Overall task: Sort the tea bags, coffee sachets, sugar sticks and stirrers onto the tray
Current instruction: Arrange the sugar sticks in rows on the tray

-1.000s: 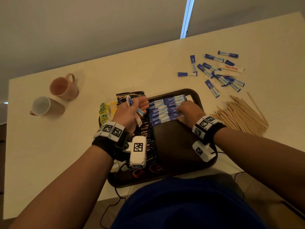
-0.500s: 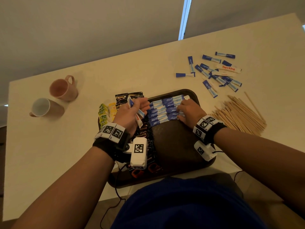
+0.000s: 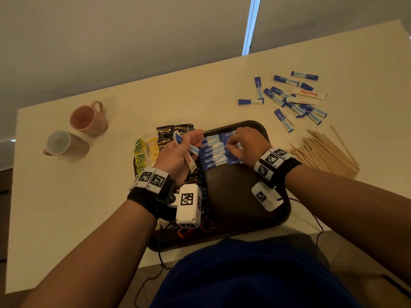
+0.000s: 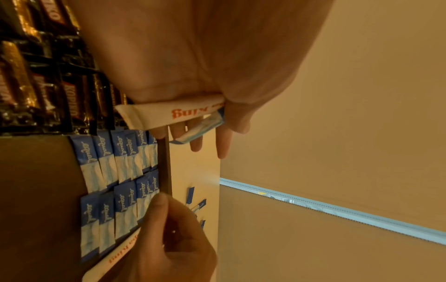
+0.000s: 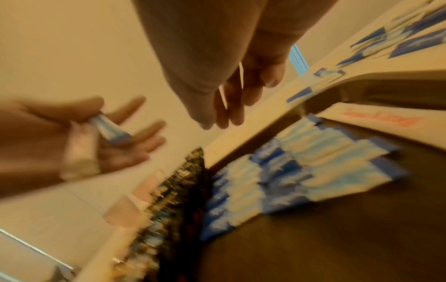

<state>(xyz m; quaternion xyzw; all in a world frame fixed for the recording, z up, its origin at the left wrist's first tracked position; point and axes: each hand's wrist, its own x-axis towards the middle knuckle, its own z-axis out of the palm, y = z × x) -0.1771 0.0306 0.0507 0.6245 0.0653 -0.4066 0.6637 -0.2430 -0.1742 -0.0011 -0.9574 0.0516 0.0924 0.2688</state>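
On the dark tray, blue sugar sticks lie in two neat rows, with black coffee sachets and yellow-green tea bags to their left. My left hand hovers over the coffee sachets. Its fingers are spread, and the thumb pins a blue stick and a white red-lettered stick against the palm. My right hand is over the right-hand row of sticks, fingers loose and holding nothing. Another white stick lies beside the rows.
Loose blue and white sugar sticks are scattered on the table beyond the tray, to the right. A heap of wooden stirrers lies right of the tray. A pink mug and a white-lined mug stand at the left.
My left hand's fingers have uncurled from a fist and spread out, still keeping the two sticks. My right hand has shifted slightly left over the rows.
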